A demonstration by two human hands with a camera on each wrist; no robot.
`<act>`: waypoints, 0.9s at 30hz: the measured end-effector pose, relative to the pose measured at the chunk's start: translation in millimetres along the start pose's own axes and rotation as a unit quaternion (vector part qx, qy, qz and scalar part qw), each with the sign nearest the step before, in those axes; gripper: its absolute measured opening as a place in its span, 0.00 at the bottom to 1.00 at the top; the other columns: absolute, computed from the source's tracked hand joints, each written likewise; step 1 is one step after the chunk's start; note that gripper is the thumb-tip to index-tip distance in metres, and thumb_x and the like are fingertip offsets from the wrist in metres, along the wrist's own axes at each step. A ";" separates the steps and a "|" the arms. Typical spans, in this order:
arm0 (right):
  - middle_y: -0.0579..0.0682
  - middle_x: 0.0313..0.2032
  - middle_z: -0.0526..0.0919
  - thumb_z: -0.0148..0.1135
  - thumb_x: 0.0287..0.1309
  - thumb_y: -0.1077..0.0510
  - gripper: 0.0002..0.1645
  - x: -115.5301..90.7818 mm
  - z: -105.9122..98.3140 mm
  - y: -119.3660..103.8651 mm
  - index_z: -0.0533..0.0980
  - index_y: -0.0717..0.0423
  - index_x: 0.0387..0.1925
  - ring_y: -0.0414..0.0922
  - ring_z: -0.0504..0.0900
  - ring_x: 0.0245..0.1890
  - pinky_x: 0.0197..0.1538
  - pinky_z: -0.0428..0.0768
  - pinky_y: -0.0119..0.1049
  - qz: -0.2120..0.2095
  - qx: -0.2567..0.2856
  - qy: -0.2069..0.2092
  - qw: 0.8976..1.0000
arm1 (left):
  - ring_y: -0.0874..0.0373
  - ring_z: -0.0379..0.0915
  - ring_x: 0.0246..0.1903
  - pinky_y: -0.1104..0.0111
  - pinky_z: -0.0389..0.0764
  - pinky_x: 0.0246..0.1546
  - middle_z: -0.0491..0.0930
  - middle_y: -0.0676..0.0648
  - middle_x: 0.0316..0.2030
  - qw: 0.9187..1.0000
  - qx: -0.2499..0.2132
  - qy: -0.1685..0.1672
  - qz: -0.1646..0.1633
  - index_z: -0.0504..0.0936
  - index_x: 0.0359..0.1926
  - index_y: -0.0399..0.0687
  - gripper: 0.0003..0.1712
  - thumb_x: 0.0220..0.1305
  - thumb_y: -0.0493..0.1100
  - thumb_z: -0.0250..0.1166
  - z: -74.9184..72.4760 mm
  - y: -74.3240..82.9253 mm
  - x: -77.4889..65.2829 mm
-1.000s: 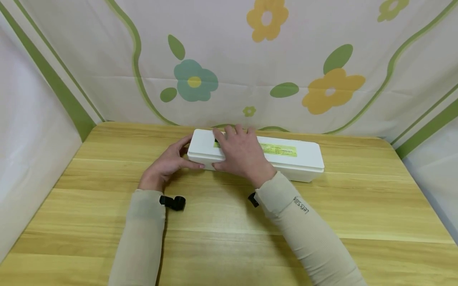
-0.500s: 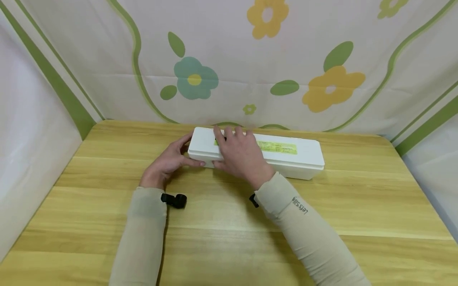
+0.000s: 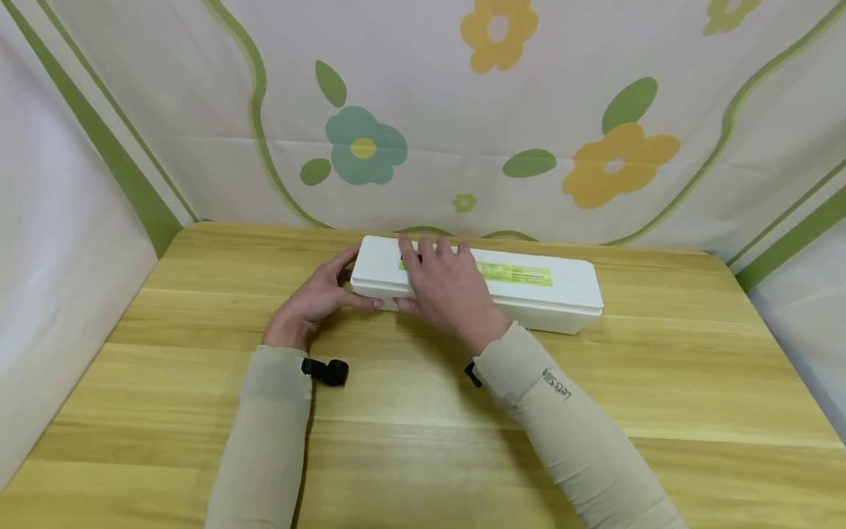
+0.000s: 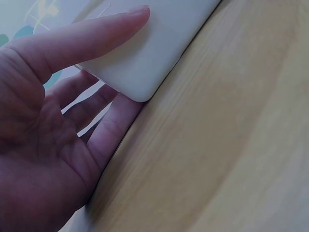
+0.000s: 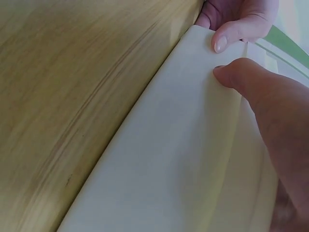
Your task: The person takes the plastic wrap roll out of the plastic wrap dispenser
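Note:
A long white lidded box (image 3: pixel 570 285) lies on the wooden table, with a yellow-green label (image 3: pixel 518 273) along its top. My left hand (image 3: pixel 316 300) holds the box's left end, its thumb on the front wall and its fingers round the end and behind. In the left wrist view, the thumb (image 4: pixel 113 30) lies along the white wall. My right hand (image 3: pixel 452 290) reaches across the lid left of centre, covering part of the label. Its fingertips bend toward the far edge, and its thumb (image 5: pixel 236 75) presses the front wall below the lid's rim, close to the left thumb.
The wooden table (image 3: pixel 410 448) spreads out in front of the box and to both sides. Just behind the box hangs a white cloth (image 3: pixel 429 95) printed with flowers and leaves. More white cloth (image 3: pixel 59 242) stands along the left side, and also along the right.
The head view has shifted slightly. Both hands keep the same hold, and the box stays where it was on the table.

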State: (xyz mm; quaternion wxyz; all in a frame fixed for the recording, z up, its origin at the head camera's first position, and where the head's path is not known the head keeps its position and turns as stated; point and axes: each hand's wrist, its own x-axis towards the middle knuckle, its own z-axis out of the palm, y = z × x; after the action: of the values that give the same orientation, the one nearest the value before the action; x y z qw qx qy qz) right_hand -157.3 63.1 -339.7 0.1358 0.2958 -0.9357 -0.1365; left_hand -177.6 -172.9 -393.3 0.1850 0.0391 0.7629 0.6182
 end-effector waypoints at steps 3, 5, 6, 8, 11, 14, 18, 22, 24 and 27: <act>0.60 0.60 0.84 0.61 0.68 0.26 0.55 -1.3 0.5 0.1 0.62 0.59 0.80 0.61 0.85 0.58 0.56 0.86 0.57 0.002 -0.003 0.006 1.000 | 0.42 0.64 0.68 0.47 0.60 0.75 0.66 0.45 0.77 1.000 0.002 -0.001 0.002 0.58 0.86 0.67 0.65 0.54 0.33 0.83 0.9 0.6 0.2; 0.60 0.60 0.84 0.61 0.68 0.26 0.55 -1.7 1.1 0.1 0.63 0.59 0.80 0.61 0.85 0.58 0.56 0.86 0.57 0.003 -0.005 0.012 1.000 | 0.42 0.64 0.68 0.47 0.61 0.74 0.67 0.45 0.76 1.000 0.001 0.000 0.003 0.58 0.86 0.67 0.65 0.54 0.33 0.83 1.3 1.1 0.3; 0.60 0.59 0.84 0.60 0.69 0.27 0.55 -1.7 1.5 0.1 0.63 0.59 0.80 0.61 0.85 0.58 0.56 0.85 0.57 0.003 -0.005 0.014 1.000 | 0.42 0.64 0.67 0.48 0.61 0.74 0.67 0.45 0.76 1.000 0.002 0.001 0.004 0.58 0.86 0.67 0.65 0.54 0.33 0.83 1.3 1.1 0.5; 0.60 0.59 0.84 0.60 0.69 0.27 0.55 -1.3 2.3 -0.2 0.63 0.59 0.80 0.61 0.85 0.57 0.56 0.85 0.57 0.003 -0.003 0.018 1.000 | 0.42 0.64 0.67 0.48 0.62 0.73 0.67 0.45 0.76 1.000 0.001 0.002 0.006 0.59 0.86 0.66 0.65 0.54 0.32 0.83 1.2 1.1 0.6; 0.60 0.59 0.84 0.59 0.70 0.27 0.54 -0.8 3.6 -0.7 0.63 0.59 0.80 0.61 0.85 0.57 0.57 0.85 0.58 0.004 0.000 0.022 1.000 | 0.43 0.64 0.67 0.50 0.64 0.71 0.67 0.45 0.75 1.000 -0.001 0.004 0.010 0.59 0.86 0.65 0.65 0.54 0.31 0.83 1.0 0.8 0.9; 0.60 0.59 0.84 0.60 0.70 0.28 0.53 -0.7 5.3 -1.1 0.63 0.58 0.80 0.61 0.85 0.57 0.57 0.84 0.59 0.006 0.004 0.029 1.000 | 0.43 0.64 0.66 0.51 0.64 0.71 0.67 0.44 0.75 1.000 -0.005 0.003 0.017 0.59 0.85 0.64 0.64 0.54 0.30 0.82 1.2 0.7 0.9; 0.60 0.59 0.84 0.60 0.70 0.27 0.53 -0.8 8.6 -1.6 0.64 0.58 0.80 0.61 0.85 0.56 0.57 0.84 0.59 0.006 0.006 0.041 0.999 | 0.43 0.63 0.66 0.50 0.63 0.72 0.67 0.44 0.75 1.000 -0.006 0.005 0.019 0.60 0.85 0.63 0.63 0.54 0.30 0.82 1.4 0.5 0.6; 0.60 0.58 0.85 0.59 0.70 0.26 0.54 -1.0 11.8 -1.8 0.64 0.58 0.80 0.61 0.85 0.56 0.57 0.84 0.58 0.005 0.008 0.050 0.999 | 0.43 0.63 0.67 0.49 0.61 0.73 0.67 0.45 0.75 1.000 -0.004 0.007 0.015 0.60 0.85 0.63 0.64 0.54 0.30 0.82 1.8 0.7 0.1; 0.60 0.58 0.85 0.60 0.70 0.26 0.54 -1.4 13.4 -1.8 0.65 0.58 0.79 0.61 0.86 0.56 0.57 0.85 0.58 0.006 0.010 0.056 0.998 | 0.43 0.63 0.67 0.48 0.61 0.74 0.67 0.45 0.75 1.000 -0.005 0.007 0.014 0.60 0.85 0.63 0.64 0.53 0.30 0.82 2.2 0.9 -0.2; 0.61 0.57 0.85 0.60 0.69 0.25 0.53 -2.0 15.5 -2.2 0.66 0.58 0.78 0.60 0.86 0.55 0.55 0.85 0.58 0.007 0.008 0.072 0.997 | 0.44 0.62 0.70 0.47 0.58 0.77 0.66 0.46 0.77 1.000 -0.008 0.007 0.014 0.60 0.85 0.63 0.64 0.53 0.30 0.82 3.0 0.8 -0.8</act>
State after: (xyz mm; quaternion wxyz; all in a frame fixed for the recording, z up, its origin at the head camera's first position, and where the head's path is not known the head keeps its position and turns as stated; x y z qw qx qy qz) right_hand -159.8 65.2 -355.1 0.2018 0.2995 -0.9264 -0.1066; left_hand -176.1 -170.2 -392.8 0.1714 0.0444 0.7587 0.6269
